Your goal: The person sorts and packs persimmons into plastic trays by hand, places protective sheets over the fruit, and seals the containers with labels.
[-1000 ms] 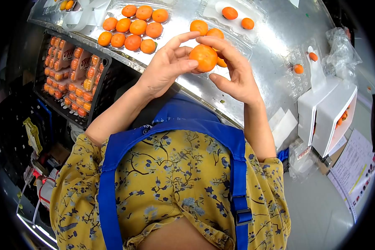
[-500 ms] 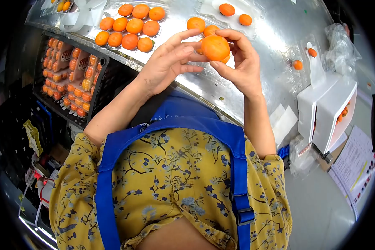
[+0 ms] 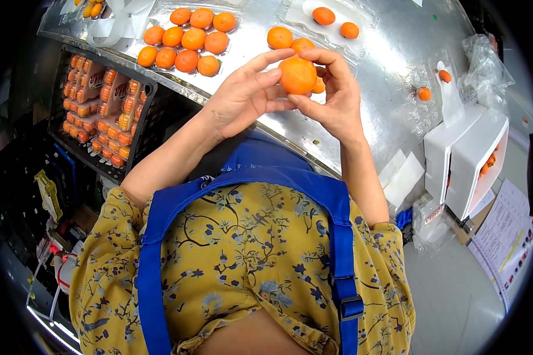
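Seen in the head view, holding an orange (image 3: 297, 75) above the tabletop (image 3: 388, 89) between left hand (image 3: 237, 97) and right hand (image 3: 342, 103), with grip part-closed around it, apparently for steadiness. At left, with other oranges (image 3: 193, 39) in snug rows, likely against rolling.

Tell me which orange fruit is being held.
The orange fruit between the left hand and right hand: the only one held up, while the fruit rows at picture left rest on the table.
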The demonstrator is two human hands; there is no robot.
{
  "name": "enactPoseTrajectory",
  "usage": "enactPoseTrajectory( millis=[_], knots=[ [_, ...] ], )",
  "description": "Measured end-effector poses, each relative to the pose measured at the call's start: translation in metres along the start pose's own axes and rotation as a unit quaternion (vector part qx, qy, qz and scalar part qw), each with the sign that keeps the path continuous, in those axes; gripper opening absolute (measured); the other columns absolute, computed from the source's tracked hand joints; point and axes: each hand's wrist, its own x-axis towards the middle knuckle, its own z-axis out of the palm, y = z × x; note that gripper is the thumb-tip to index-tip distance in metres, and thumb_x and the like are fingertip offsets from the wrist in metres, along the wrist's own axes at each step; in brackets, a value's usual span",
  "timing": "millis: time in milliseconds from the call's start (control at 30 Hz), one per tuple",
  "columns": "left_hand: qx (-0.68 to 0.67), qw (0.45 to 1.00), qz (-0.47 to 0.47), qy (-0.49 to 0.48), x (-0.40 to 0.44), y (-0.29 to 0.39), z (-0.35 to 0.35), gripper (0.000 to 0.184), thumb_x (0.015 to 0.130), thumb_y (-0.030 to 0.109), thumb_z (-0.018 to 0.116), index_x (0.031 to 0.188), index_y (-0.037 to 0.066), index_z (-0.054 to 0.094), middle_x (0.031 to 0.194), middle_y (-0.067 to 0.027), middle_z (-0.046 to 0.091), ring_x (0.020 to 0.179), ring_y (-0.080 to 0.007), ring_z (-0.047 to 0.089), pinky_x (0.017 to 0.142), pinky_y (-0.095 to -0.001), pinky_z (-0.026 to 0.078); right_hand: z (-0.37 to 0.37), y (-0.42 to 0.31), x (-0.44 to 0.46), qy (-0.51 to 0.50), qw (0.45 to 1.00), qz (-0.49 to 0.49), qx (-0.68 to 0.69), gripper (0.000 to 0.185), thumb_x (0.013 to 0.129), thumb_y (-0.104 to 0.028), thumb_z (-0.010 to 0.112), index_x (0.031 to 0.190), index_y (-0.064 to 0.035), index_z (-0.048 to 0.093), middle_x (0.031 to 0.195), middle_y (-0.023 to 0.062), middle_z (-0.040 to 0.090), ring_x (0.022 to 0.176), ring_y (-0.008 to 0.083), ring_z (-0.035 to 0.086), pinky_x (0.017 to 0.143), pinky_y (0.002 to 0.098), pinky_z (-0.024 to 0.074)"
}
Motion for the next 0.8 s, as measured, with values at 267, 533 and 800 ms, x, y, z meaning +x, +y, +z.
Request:
enactPoseTrajectory(
  millis=[267, 533, 800],
  knots=[
    [-0.034, 0.999, 0.023, -0.001, -0.001, -0.001, -0.001, 0.051, 0.088, 0.014, 0.056, 0.134, 0.007, 0.034, 0.124, -0.0129, 0.047, 0.113, -0.0208, 0.05, 0.093, -0.0377, 0.046, -0.002, 0.004, 0.0, -0.033, 0.996, 0.028, 0.074, 0.052, 0.069, -0.003, 0.067, 0.118, -0.005, 0.051, 0.112, 0.0059, 0.054, 0.101, 0.0174, 0.055, 0.086, 0.0311, 0.0449],
    [-0.028, 0.999, 0.015, 0.007, -0.002, -0.004, -0.003, 0.053, 0.088, 0.016, 0.057, 0.134, 0.005, 0.034, 0.123, -0.0144, 0.047, 0.112, -0.0214, 0.05, 0.094, -0.0377, 0.045, -0.008, -0.002, 0.001, -0.056, 0.998, -0.009, -0.007, 0.05, 0.068, -0.003, 0.067, 0.116, -0.0049, 0.054, 0.112, 0.0075, 0.056, 0.101, 0.0187, 0.055, 0.087, 0.032, 0.0446],
    [0.074, 0.992, -0.074, 0.07, -0.001, -0.014, -0.018, 0.049, 0.091, 0.021, 0.052, 0.133, 0.004, 0.035, 0.122, -0.0165, 0.051, 0.112, -0.0223, 0.052, 0.095, -0.0339, 0.043, -0.036, 0.035, -0.006, 0.031, 0.988, 0.036, -0.145, 0.041, 0.064, -0.007, 0.071, 0.103, -0.0029, 0.058, 0.101, 0.0071, 0.06, 0.092, 0.0181, 0.058, 0.082, 0.0306, 0.0467]
  ],
)
